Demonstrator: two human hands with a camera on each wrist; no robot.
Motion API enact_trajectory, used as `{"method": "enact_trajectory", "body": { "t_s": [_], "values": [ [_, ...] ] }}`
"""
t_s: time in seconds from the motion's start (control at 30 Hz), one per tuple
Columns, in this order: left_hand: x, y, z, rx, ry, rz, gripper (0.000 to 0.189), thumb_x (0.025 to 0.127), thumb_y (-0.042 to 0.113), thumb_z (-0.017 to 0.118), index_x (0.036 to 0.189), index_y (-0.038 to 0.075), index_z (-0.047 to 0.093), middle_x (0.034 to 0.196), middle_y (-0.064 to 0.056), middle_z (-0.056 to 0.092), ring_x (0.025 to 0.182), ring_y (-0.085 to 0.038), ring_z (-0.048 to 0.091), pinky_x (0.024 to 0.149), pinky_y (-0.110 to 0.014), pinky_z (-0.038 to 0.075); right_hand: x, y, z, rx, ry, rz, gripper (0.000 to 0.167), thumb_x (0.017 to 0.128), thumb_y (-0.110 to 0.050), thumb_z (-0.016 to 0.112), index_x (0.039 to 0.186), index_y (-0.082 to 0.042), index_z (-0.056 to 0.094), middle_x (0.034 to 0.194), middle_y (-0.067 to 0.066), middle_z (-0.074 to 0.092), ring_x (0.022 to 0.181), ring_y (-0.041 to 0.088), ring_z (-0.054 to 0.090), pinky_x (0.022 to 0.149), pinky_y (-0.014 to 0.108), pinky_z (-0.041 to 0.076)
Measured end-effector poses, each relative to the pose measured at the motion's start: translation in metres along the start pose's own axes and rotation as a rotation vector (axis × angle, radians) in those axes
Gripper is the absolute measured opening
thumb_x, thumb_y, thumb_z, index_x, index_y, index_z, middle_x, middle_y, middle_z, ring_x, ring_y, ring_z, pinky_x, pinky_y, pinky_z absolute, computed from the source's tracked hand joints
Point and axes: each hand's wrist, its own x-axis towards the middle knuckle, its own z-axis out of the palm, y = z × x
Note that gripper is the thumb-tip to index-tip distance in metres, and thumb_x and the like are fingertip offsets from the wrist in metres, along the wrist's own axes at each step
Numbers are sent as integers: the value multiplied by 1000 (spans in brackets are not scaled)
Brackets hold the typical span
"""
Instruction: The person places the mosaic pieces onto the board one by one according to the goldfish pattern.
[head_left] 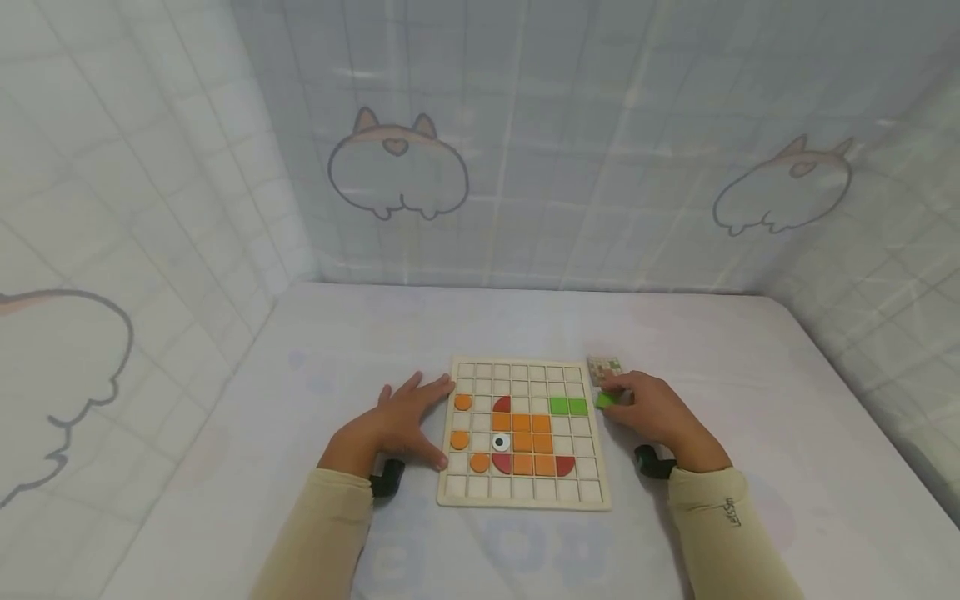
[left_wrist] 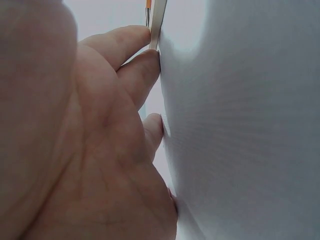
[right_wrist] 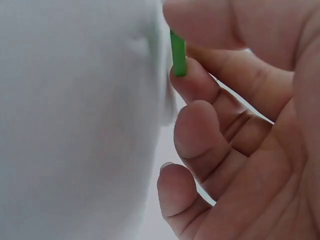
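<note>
A square wooden grid board [head_left: 525, 492] lies on the table. Orange square tiles [head_left: 532, 442], red quarter-round tiles [head_left: 565, 466], orange discs [head_left: 460, 440], an eye tile [head_left: 501, 442] and two green square tiles [head_left: 568, 406] sit in its cells. My left hand [head_left: 393, 425] is spread at the board's left edge, its thumb and a fingertip touching the rim. Beyond the right edge my right hand [head_left: 651, 408] pinches a green square tile [right_wrist: 178, 55] between thumb and fingers. The right wrist view shows that tile edge-on.
A small pattern card [head_left: 604, 367] with a printed grid lies by the board's upper right corner, partly behind the right hand's fingers. Behind the pale tablecloth [head_left: 420, 325] rises a curtain [head_left: 525, 167] with animal drawings.
</note>
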Motion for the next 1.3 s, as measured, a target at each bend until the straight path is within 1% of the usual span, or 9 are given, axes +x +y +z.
{"method": "enact_trajectory", "body": {
  "t_s": [0.2, 0.37, 0.53, 0.67, 0.73, 0.87, 0.97, 1.1, 1.3],
  "values": [
    [4, 5, 3, 9, -7, 5, 122, 58, 47, 97, 160, 37, 31, 170, 9, 23, 160, -28, 1, 126, -62, -4, -10, 12, -6, 26, 9, 14, 43, 92, -19, 71, 133, -6, 65, 123, 14, 64, 87, 22, 54, 65, 30, 46],
    [9, 11, -1, 10, -9, 7, 121, 59, 45, 97, 160, 37, 31, 170, 10, 22, 160, -27, 1, 126, -62, -5, -12, 13, -4, 42, 13, -8, 38, 91, -18, 72, 127, -6, 68, 118, 13, 64, 89, 23, 53, 67, 30, 46],
    [12, 18, -3, 17, -23, 0, 121, 60, 47, 96, 160, 37, 30, 170, 10, 21, 160, -27, 0, 126, -61, -5, -6, 2, -2, 34, 16, -65, 38, 91, -18, 72, 127, -8, 69, 134, 17, 61, 94, 24, 53, 70, 30, 46],
    [14, 24, -3, 6, -26, 6, 119, 61, 46, 96, 160, 37, 31, 170, 11, 21, 160, -26, 0, 126, -61, -5, 2, -8, -1, 4, 3, -110, 37, 93, -20, 73, 128, -10, 69, 132, 13, 64, 91, 22, 54, 70, 30, 46],
    [15, 26, -2, -5, -28, 10, 118, 61, 45, 96, 160, 37, 32, 170, 11, 21, 160, -26, 0, 126, -61, -5, 6, -13, 0, -13, -3, -120, 35, 93, -20, 73, 127, -11, 70, 123, 9, 67, 90, 22, 54, 72, 32, 48],
    [15, 31, 2, -8, -31, 11, 116, 62, 45, 95, 159, 38, 32, 170, 12, 21, 160, -25, 0, 126, -61, -5, 16, -18, 0, -45, 1, -144, 31, 94, -19, 71, 124, -13, 73, 123, 8, 68, 93, 24, 57, 81, 39, 53],
    [14, 33, 5, -16, -31, 10, 117, 62, 45, 96, 159, 39, 32, 170, 13, 21, 160, -25, 0, 126, -61, -5, 19, -19, 1, -60, 4, -152, 27, 95, -17, 70, 121, -13, 75, 125, 10, 67, 105, 28, 61, 92, 48, 54],
    [14, 35, 7, -26, -29, 12, 118, 61, 44, 96, 159, 39, 32, 170, 13, 21, 160, -24, -1, 126, -61, -5, 20, -20, 2, -96, 3, -165, 25, 95, -14, 68, 119, -11, 76, 129, 13, 66, 123, 35, 60, 104, 55, 50],
    [16, 38, 7, -7, -30, 12, 118, 61, 46, 96, 159, 41, 30, 170, 14, 20, 160, -23, -1, 127, -60, -5, 17, -23, 2, -147, 21, -192, 21, 97, -15, 66, 115, -13, 78, 126, 11, 68, 121, 33, 61, 104, 55, 50]
  ]
}}
